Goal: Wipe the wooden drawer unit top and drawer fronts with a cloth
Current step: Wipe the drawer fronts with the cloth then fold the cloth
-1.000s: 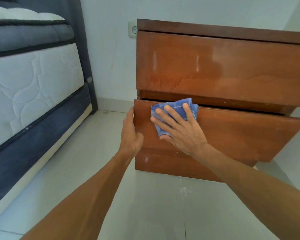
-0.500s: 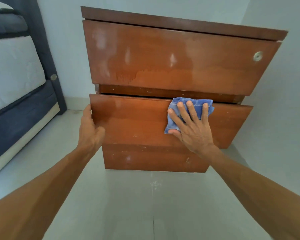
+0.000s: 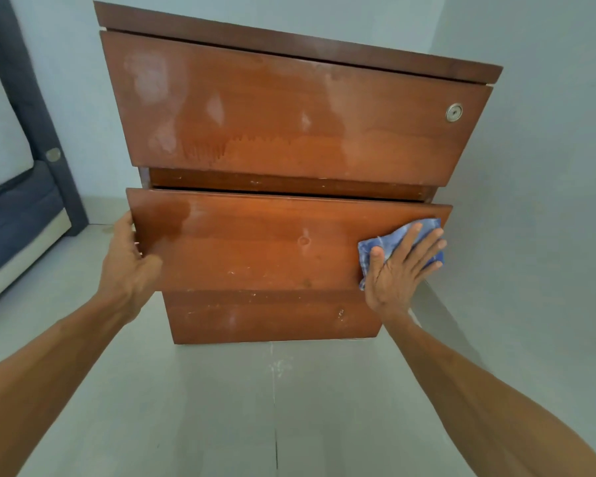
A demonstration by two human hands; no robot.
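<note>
Pale grey tiled floor [image 3: 276,407], scuffed with a whitish mark just in front of the wooden drawer unit [image 3: 289,173]. Plain pale blue-grey walls [image 3: 537,166] behind and to the right of the unit, meeting in a corner behind its top right. To the left of the unit, a bed [image 3: 11,187]: dark upholstered frame with a round button, light quilted mattress above.

Reddish-brown, glossy veneer, worn and blotchy. Flat slab top [image 3: 289,39], seen edge-on, overhanging the upper drawer front [image 3: 289,111]. Pale cloudy patches and a drip-edged tide mark across that front; small round metal lock [image 3: 454,112] near its right end. Below it a recessed dark rail, then the lower drawer front [image 3: 272,242], standing out from the unit body, long axis running left to right, face toward the camera. Chipped specks along its lower edge and on the plinth [image 3: 272,318] beneath.

Left hand [image 3: 128,263] curled around the left end of the lower drawer front, thumb on the face, fingers hidden behind the edge. Right hand [image 3: 401,266] flat, fingers spread and pointing up and to the right, pressing a blue cloth [image 3: 389,241] against the right end of the same front. Cloth crumpled and folded, faint pale check lines, showing above and left of the fingers.
</note>
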